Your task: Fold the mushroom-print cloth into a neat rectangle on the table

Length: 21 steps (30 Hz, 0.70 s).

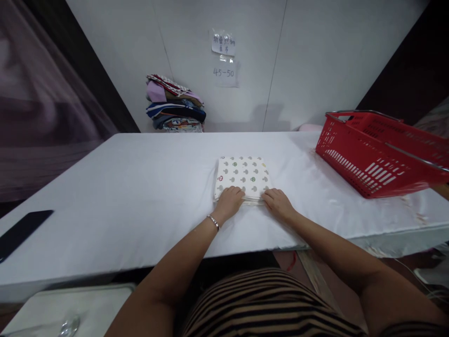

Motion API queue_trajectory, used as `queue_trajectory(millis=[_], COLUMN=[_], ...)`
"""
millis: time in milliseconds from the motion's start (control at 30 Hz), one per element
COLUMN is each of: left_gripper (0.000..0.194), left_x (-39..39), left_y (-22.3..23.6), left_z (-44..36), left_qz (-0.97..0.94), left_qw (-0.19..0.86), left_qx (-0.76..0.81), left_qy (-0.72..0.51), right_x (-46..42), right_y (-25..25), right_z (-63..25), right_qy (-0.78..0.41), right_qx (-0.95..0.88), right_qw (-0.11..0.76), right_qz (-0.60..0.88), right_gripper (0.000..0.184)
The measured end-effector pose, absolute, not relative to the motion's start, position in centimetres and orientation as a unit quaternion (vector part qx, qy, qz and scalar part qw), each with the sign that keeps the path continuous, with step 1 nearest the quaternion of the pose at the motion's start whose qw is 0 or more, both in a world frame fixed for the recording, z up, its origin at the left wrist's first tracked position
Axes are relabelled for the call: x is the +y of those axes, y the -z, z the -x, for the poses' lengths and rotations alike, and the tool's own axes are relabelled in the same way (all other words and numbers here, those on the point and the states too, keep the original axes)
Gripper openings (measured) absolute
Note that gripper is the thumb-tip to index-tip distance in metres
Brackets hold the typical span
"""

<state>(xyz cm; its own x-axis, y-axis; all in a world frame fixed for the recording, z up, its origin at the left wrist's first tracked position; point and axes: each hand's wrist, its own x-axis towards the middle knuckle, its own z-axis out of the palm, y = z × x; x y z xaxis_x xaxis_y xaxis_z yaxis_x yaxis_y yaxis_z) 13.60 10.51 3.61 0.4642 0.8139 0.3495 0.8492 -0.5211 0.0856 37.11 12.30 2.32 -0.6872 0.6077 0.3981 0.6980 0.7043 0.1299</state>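
Observation:
A folded white cloth [242, 175] printed with small grey, green and red mushroom-like shapes lies flat on the white-covered table [147, 187]. My left hand [229, 202] grips its near left edge, fingers curled over the top and a bracelet on the wrist. At the near right corner, my right hand [278, 203] holds the same cloth with bent fingers on top. Several layers show along the near edge between the hands. Both thumbs are hidden.
A red plastic basket [365, 159] stands on the table at right. Folded fabrics are stacked [175, 105] by the back wall. A dark flat phone-like object [24, 231] lies at far left. Paper notes [224, 58] hang on the wall. The table's front edge runs below my forearms.

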Motion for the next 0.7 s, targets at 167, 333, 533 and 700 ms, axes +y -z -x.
queue_trajectory(millis=[167, 333, 533, 700], left_gripper=[0.009, 0.013, 0.013, 0.020], left_x=[10.7, 10.5, 9.6, 9.2], left_y=[-3.4, -2.4, -3.2, -3.4], left_z=[-13.6, -13.1, -10.9, -9.3], left_qz=[0.843, 0.855, 0.855, 0.841], left_qw=[0.079, 0.070, 0.021, 0.032], left_qx=[-0.501, -0.480, -0.473, -0.500], left_qy=[0.176, 0.185, 0.211, 0.205], right_x=[12.5, 12.1, 11.9, 11.9], right_y=[-2.2, -1.8, -1.5, -1.4], right_z=[-37.2, -37.6, -37.7, -37.7], right_qy=[0.132, 0.121, 0.117, 0.108], right_qx=[-0.906, -0.909, -0.905, -0.905], right_qw=[0.193, 0.200, 0.210, 0.213], right_qz=[0.353, 0.346, 0.351, 0.352], right_gripper=[0.018, 0.020, 0.023, 0.025])
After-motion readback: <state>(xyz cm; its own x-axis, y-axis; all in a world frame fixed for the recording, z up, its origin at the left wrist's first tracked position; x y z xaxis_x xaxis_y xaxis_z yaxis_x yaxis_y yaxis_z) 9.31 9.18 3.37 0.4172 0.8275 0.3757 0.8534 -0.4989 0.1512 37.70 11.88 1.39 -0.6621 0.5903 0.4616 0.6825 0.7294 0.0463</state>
